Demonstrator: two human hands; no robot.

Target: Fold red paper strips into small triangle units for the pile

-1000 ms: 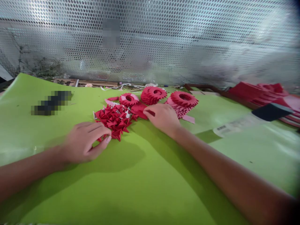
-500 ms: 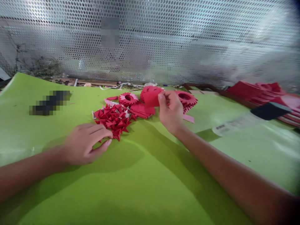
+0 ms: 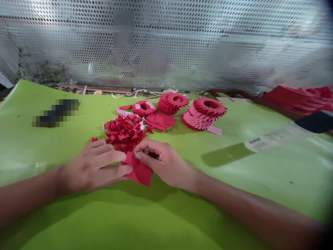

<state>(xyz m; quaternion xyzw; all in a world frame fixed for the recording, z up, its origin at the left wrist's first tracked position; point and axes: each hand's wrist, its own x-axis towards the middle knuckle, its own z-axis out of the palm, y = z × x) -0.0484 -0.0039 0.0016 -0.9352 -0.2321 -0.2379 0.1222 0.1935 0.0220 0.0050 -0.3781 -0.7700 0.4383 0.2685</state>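
Observation:
A small red paper sheet (image 3: 142,171) is held between both hands over the green surface, bent across its middle. My left hand (image 3: 95,166) pinches its left edge between thumb and fingers. Thumb and forefinger of my right hand (image 3: 166,165) grip its upper edge. Just behind the sheet lies a pile of folded red paper pieces (image 3: 125,130), a few with white parts. A stack of flat red sheets (image 3: 161,120) lies to the right of the pile.
Behind stand a small red-and-pink ring (image 3: 144,108), a red ring stack (image 3: 173,103) and a taller red-and-pink stack (image 3: 203,113). A clear dark-ended object (image 3: 278,137) lies right, before more red paper (image 3: 291,99). A blurred dark object (image 3: 57,113) lies left.
My right hand has brought the red sheet down and left from beside the ring stacks to my left hand. My left hand has moved slightly right and now grips the sheet too.

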